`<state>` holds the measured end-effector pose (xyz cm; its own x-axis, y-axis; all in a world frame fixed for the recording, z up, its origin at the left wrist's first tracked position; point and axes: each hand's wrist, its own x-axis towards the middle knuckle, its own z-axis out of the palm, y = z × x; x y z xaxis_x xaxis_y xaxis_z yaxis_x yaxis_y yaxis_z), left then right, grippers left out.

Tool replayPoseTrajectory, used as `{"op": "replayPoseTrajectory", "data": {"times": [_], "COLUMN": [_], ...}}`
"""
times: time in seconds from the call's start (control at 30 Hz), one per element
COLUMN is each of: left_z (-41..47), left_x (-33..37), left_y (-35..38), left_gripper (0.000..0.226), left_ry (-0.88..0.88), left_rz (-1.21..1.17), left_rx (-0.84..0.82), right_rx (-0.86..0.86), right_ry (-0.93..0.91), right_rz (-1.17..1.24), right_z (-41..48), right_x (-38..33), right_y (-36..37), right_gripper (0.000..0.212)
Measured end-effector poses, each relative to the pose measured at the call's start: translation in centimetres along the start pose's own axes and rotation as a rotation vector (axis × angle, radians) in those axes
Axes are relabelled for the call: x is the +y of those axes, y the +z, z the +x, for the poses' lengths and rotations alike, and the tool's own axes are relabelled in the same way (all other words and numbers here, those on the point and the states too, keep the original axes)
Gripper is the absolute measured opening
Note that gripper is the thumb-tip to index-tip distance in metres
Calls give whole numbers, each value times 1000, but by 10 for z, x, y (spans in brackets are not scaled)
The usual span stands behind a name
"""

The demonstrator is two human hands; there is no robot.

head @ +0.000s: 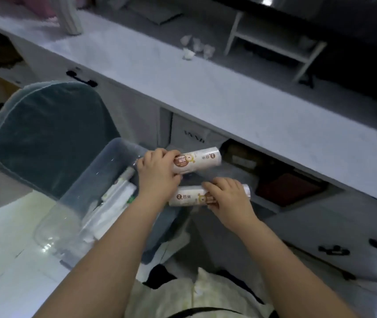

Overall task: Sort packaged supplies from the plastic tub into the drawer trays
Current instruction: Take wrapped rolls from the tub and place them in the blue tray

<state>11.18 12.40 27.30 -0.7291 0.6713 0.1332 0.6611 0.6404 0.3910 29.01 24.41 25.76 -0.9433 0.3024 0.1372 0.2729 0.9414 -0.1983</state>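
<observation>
My left hand (157,171) grips a white and brown packaged roll (202,158), held above the far end of the clear plastic tub (95,173). My right hand (226,196) grips a second matching roll (187,197), lower and nearer to me. Both rolls lie roughly level, between the tub and the open drawer (281,180) under the desk. Several white packaged supplies (114,198) remain inside the tub. The drawer's inside is dark; I make out a dark red item (286,187) and a boxy shape, but no tray edges clearly.
A teal chair back (45,136) stands left of the tub. The grey desk top (183,83) runs across above, with crumpled white bits (196,48) and a white shelf frame (274,42). Closed drawers with black handles (334,250) sit at right. The floor at left is pale tile.
</observation>
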Motion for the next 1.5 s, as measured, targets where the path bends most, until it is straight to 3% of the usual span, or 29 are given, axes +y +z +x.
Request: {"op": "replayPoseTrajectory", "data": {"times": [0.17,0.37,0.53,0.73,1.2,1.5], "left_z": [13,-8,-69,-116,-50,11], "left_x": [142,359,520,637,848,967], "left_y": [23,62,108,150,253,335], "left_gripper": [50,54,52,53,53,55], "left_ry": [278,549,709,799,899,917], "left_rz": [-50,-93,-168,-190,-190,-191], "left_rx": [-12,-30,-68,-124,-148,-261], "right_rx": [141,257,263,309,347,206], "right_ry": [236,462,579,750,846,868], "right_rz": [-26,-135,-223,-238,-284,-165], "right_z": [-88,-232,-365,-473,-510,-487], "right_x": [91,211,286,355,566,719], "right_y": [-51,-139,-197,-229,-272,-290], "right_gripper": [57,56,53,53,53,53]}}
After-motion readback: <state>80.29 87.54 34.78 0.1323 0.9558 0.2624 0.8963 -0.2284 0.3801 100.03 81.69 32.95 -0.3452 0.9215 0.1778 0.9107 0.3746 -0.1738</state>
